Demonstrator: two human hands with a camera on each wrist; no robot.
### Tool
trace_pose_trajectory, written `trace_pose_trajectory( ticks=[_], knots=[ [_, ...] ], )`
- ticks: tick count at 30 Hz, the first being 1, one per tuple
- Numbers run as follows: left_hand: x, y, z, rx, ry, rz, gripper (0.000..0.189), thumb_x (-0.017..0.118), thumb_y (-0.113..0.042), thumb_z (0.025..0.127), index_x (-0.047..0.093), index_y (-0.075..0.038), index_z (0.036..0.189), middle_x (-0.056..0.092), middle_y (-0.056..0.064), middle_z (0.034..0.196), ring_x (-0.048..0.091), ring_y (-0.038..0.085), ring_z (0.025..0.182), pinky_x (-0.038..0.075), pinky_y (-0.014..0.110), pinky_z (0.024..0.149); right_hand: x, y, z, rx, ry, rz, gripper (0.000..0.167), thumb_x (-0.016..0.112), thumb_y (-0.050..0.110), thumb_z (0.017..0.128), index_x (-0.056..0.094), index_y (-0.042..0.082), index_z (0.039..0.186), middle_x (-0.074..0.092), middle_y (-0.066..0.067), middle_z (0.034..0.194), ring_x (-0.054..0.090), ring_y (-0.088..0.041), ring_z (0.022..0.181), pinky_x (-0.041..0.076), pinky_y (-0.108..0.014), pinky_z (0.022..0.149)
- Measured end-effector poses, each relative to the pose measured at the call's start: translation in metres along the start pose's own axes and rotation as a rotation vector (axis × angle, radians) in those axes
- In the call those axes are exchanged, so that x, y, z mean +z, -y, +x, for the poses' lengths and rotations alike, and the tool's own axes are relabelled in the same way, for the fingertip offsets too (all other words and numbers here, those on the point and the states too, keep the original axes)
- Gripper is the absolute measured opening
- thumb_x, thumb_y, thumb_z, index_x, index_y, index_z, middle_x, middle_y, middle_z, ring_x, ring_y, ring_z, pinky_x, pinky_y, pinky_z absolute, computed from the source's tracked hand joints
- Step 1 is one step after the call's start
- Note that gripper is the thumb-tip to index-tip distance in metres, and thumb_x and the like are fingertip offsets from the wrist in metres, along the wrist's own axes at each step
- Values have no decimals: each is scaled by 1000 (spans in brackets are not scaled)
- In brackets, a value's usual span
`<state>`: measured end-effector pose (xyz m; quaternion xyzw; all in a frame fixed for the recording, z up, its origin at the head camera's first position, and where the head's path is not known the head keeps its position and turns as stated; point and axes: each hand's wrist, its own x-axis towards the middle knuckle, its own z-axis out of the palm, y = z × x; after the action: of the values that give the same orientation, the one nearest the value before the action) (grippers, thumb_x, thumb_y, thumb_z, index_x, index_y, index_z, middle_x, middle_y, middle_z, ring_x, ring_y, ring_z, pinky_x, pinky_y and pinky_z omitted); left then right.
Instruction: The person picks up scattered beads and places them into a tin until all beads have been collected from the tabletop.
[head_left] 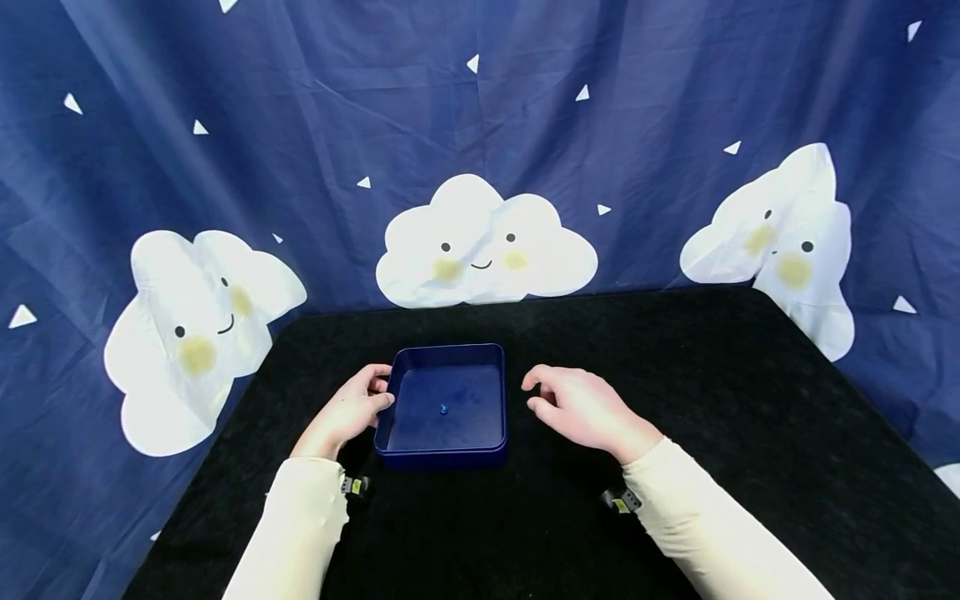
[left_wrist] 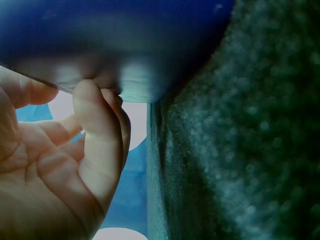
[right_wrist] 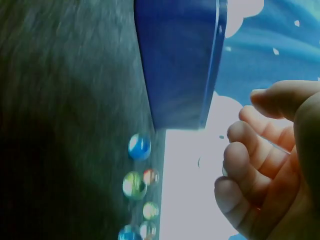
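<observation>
- 2 pale sleeves come in from the bottom edge, the left sleeve [head_left: 296, 525] and the right sleeve [head_left: 705, 508], with a small black camera at each wrist, 1 on the left [head_left: 356, 486] and 1 on the right [head_left: 622, 501].
- The left hand [head_left: 352, 408] grips the left side of the box, its fingers bent against the outer wall and its thumb at the rim.
- The right hand [head_left: 585, 408] hovers just right of the box, apart from it, with loosely bent fingers, a gap between thumb and fingertips, and nothing to be seen in its hold.
- The blue box [head_left: 450, 383], square and without a lid, sits upright on the table between the 2 hands.
- 1 small blue item [head_left: 444, 408] lies on the box floor, near the middle; it is too small to make out further.
- The black table [head_left: 562, 533] spreads under everything.
- In the right wrist view, 6 marbles [right_wrist: 134, 185] lie on the table past a corner of the box: 2 blue, 2 greenish, 1 reddish, 1 pale; how far off is unclear.
- Behind the table hangs a blue curtain [head_left: 330, 83] with small white shapes and smiling clouds [head_left: 480, 217].
</observation>
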<state>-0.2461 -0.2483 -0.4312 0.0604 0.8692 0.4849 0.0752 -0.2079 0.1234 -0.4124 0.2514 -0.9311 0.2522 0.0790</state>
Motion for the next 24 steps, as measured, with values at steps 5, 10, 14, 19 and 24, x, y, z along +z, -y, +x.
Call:
trace_pose_trajectory(
  ticks=[5, 10, 14, 19, 24],
  knots=[
    [0, -1, -2, -9, -5, -5, 48, 58, -2, 94, 47, 0, 141, 49, 14, 109, 56, 29, 88, 52, 37, 63, -11, -18, -6, 37, -31, 27, 17, 70, 26, 91, 68, 24, 108, 57, 19, 74, 53, -3, 63, 47, -32, 65],
    [0, -2, -1, -7, -8, -5, 49, 58, -4, 94, 46, 0, 142, 50, 14, 110, 56, 28, 88, 52, 37, 62, -22, -32, -9, 83, -45, 41, 14, 68, 25, 93, 68, 24, 107, 57, 16, 71, 52, -7, 59, 45, -33, 61],
    [0, -3, 0, -2, 2, -8, 49, 57, -3, 94, 46, 0, 141, 50, 14, 109, 56, 29, 88, 52, 37, 63, -28, -41, -12, 115, -45, 46, 18, 67, 24, 93, 69, 21, 110, 58, 14, 71, 53, -9, 60, 45, -34, 62],
    [-2, -2, 2, -12, 7, -1, 48, 56, -2, 95, 46, 0, 142, 47, 14, 109, 55, 29, 90, 52, 37, 65, -30, -56, -13, 148, -29, 54, 22, 69, 26, 92, 68, 17, 113, 59, 13, 73, 54, -11, 62, 45, -35, 64],
    [0, -1, 1, -19, 9, -7, 49, 56, -2, 95, 45, 1, 142, 47, 14, 110, 54, 27, 89, 52, 36, 64, -26, -72, -16, 208, 33, 64, 32, 70, 29, 92, 64, 15, 120, 60, 7, 78, 54, -13, 66, 45, -36, 65]
  ],
)
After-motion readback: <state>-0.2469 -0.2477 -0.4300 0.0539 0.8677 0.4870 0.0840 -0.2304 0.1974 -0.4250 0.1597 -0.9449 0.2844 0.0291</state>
